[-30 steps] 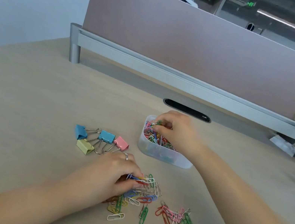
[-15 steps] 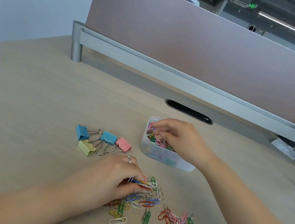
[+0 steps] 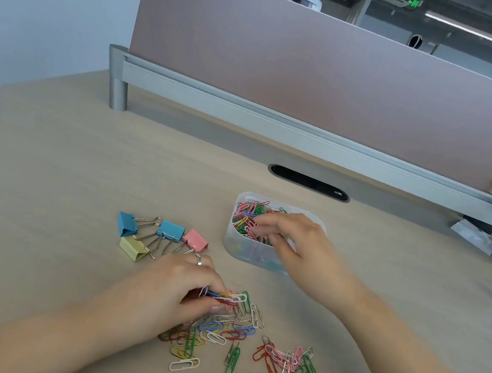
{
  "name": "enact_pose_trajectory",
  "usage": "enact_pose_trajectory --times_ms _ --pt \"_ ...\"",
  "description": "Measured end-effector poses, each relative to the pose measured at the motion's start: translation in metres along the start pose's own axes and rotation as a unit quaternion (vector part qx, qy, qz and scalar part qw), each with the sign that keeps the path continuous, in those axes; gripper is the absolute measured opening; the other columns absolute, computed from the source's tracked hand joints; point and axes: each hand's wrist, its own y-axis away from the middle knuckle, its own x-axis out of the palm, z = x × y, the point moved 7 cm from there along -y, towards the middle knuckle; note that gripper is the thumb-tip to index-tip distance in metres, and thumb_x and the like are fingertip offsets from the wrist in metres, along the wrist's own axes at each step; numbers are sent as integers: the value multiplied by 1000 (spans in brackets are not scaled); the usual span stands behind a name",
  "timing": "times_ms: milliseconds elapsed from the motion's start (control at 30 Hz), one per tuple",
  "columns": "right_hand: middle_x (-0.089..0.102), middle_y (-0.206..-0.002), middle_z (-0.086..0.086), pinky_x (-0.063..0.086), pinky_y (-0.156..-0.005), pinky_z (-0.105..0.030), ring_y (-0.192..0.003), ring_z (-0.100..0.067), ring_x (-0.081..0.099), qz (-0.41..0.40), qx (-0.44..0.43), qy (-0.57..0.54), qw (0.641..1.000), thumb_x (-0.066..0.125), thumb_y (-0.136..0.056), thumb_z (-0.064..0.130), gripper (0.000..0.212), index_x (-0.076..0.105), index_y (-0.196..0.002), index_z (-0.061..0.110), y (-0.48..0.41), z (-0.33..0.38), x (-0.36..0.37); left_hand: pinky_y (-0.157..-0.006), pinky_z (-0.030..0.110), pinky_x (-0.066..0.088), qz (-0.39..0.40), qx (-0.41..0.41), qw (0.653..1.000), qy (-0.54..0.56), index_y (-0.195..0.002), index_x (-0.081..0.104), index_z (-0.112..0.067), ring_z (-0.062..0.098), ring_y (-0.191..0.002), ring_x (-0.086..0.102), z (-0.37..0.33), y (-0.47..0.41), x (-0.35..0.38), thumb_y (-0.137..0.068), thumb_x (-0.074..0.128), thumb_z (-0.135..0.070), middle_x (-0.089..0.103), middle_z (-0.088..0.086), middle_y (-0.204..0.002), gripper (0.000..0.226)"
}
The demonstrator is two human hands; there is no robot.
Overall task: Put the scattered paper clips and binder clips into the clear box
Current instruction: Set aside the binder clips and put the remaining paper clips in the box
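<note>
While right fingers (image 3: 278,221) hang slack over the clear box (image 3: 246,253), left fingers (image 3: 208,278) pinch clips (image 3: 230,297) pointing right.

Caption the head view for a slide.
Left hand pinches paper clips on the desk; right hand reaches into the clear box.

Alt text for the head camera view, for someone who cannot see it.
The left hand pinches a few paper clips from the scattered pile on the desk while the right hand reaches into the clear box. Four binder clips lie left of the box.
</note>
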Motion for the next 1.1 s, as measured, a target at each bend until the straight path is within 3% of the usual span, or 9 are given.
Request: enact_pose_trajectory --times_ms 67,133,233,300,400,533,600,800,1100 --pt "66 -97 15 33 -88 -8 -101 -5 50 -37 15 -32 999 48 -91 7 27 61 -110 22 9 -1 -11 -66 4 33 -3 -11 1000 -3 -85 63 -32 -15 -74 46 2 0 -1 -73 45 -52 60 -15 -75 30" --pt "61 -89 22 37 -79 -7 -92 -1 52 -44 12 -58 997 50 -91 8 24 63 -105 21 24 0 -16 -66 7 34 -4 -23 1000 -8 -86 60 -34 -9 -76 49 2 -2 -4 -73 48 -50 59 -17 -75 24" --pt "58 -84 28 39 -68 -8 -77 1 55 -27 8 -92 995 52 -88 18 18 63 -99 29 57 -2 -8 -63 9 36 -29 -46 998 14 -82 63 -31 0 -73 53 1 -9 -10 -76 66 -25 61 -11 -72 8" --pt "59 -93 27 39 -69 -8 -80 1 56 -7 16 -88 996 50 -87 26 17 61 -97 33 75 -8 1 -59 11 35 -49 -55 997 30 -78 64 -29 5 -68 53 -2 -16 -15 -76 70 -16 61 -7 -76 14" --pt "60 -97 26 40 -77 -7 -91 2 57 5 22 -95 995 49 -87 27 17 61 -97 33 84 -14 10 -54 11 35 -76 -76 994 32 -68 66 -27 6 -60 51 -3 -35 -26 -75 70 -14 56 -4 -63 15" --pt "61 -94 24 38 -78 -6 -92 4 56 3 31 -120 992 51 -86 23 17 64 -94 31 81 -18 17 -50 21 46 -116 -114 986 31 -74 67 -14 6 -48 49 13 -78 -39 -77 70 -13 53 -11 -62 4" --pt "60 -94 23 38 -78 -6 -92 3 56 8 27 -121 992 51 -86 23 18 64 -94 31 82 -19 20 -49 7 36 -119 -118 986 8 -76 69 -10 -3 -48 49 19 -97 -37 -75 71 -11 53 -12 -60 2" --pt "60 -92 19 39 -76 -8 -90 0 57 4 27 -142 990 53 -86 20 18 65 -94 31 86 -22 18 -50 5 34 -88 -129 987 -30 -83 69 -6 -1 -54 45 26 -114 -17 -75 70 -11 56 -1 -72 9" --pt "58 -87 22 37 -72 -6 -86 2 55 14 35 -154 987 56 -88 15 19 67 -93 29 87 -21 19 -65 27 46 -89 -131 986 -57 -76 70 -12 15 -67 58 22 -109 -24 -74 71 -15 63 2 -76 4"
